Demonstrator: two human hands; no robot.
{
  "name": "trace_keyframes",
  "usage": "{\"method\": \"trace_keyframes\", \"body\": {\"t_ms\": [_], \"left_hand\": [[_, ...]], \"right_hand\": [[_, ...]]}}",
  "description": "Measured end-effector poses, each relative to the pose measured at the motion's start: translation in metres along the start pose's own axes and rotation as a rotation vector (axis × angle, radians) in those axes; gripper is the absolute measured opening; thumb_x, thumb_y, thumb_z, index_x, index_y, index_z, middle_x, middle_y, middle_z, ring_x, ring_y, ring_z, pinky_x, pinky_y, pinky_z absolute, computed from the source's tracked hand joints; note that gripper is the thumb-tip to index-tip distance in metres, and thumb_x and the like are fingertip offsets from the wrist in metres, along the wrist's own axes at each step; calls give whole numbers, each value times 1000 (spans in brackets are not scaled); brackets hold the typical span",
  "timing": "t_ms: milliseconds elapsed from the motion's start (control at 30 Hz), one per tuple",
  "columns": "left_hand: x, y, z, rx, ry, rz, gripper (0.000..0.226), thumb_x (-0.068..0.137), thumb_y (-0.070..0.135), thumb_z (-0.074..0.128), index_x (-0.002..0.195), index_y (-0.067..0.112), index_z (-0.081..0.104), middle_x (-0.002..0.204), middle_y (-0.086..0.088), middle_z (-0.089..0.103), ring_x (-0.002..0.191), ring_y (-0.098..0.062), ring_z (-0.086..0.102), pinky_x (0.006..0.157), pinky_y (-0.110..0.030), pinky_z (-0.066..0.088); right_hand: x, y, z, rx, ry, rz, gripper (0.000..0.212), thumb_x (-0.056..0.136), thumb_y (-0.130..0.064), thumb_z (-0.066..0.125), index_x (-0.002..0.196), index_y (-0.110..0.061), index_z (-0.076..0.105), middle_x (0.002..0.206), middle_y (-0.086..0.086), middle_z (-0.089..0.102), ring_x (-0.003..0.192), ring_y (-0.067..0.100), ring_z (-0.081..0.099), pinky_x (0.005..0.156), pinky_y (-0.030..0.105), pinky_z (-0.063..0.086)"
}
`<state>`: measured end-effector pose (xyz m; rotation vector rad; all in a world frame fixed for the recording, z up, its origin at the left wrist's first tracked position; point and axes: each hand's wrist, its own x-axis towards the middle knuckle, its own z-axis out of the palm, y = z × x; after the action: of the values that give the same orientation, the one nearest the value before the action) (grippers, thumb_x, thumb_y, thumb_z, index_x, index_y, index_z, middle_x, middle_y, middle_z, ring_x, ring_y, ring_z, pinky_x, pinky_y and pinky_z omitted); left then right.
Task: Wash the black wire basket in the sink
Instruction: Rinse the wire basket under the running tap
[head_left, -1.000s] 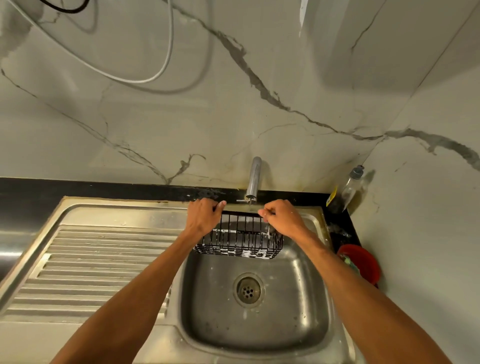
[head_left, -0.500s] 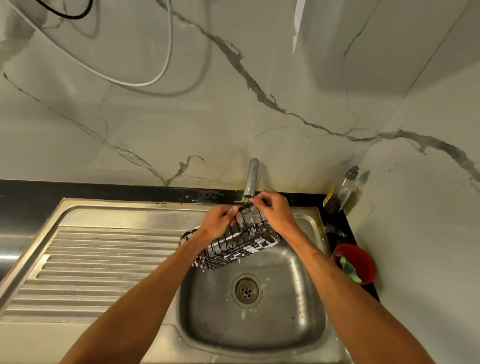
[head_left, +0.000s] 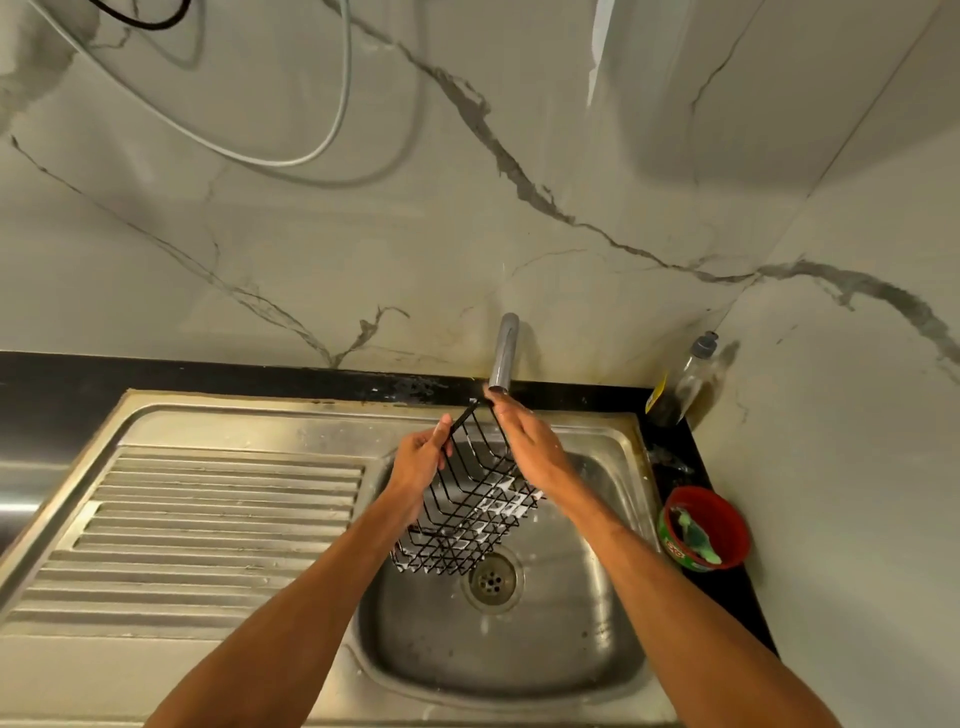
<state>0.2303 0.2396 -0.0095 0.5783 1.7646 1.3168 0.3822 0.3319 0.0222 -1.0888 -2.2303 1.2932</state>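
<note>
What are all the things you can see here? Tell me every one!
wire basket: one, black with white foam, tilted over the sink bowl
sink: one, steel, ridged drainboard on the left
drain: one, metal, bowl bottom
tap: one, silver, behind the bowl
bottle: one, clear with grey cap, back right corner
tub: one, red, green thing inside, right of the sink
cable: one, white, on the marble wall
left hand: grip on the basket rim
right hand: on the basket's other side

Veined marble wall — black counter below, dimly lit.
</note>
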Motion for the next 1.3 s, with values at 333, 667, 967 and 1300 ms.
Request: {"method": "trace_keyframes", "body": {"t_ms": [333,667,967,1300], "left_hand": [[-2,3,1,-129,-5,-128,50,99,57,50,68,18,50,84,-9,52,79,-15,44,85,-38,29],[-1,28,-2,-323,-56,-289,54,103,58,38,64,22,47,56,10,37,50,-8,25,50,-27,22],[10,14,-9,-283,-52,-302,72,89,80,34,93,16,65,90,0,63,76,-15,59,70,-28,46],[4,8,11,-14,-76,-23,133,37,58,92,146,21,27,118,-10,63,108,-28,65,97,-49,55]], "right_hand": [[5,7,-2,-113,103,75,48,105,-50,27,148,-35,39,149,3,49,128,30,55,105,50,45],[3,33,-5,391,426,279,52,103,-49,38,152,-31,33,162,-4,26,148,20,26,118,48,27],[1,33,17,604,197,476,68,89,-66,51,145,-28,42,154,9,41,136,31,42,112,55,30],[13,19,13,-1,316,432,62,102,-56,31,154,-21,29,162,8,26,148,33,24,118,55,22]]}}
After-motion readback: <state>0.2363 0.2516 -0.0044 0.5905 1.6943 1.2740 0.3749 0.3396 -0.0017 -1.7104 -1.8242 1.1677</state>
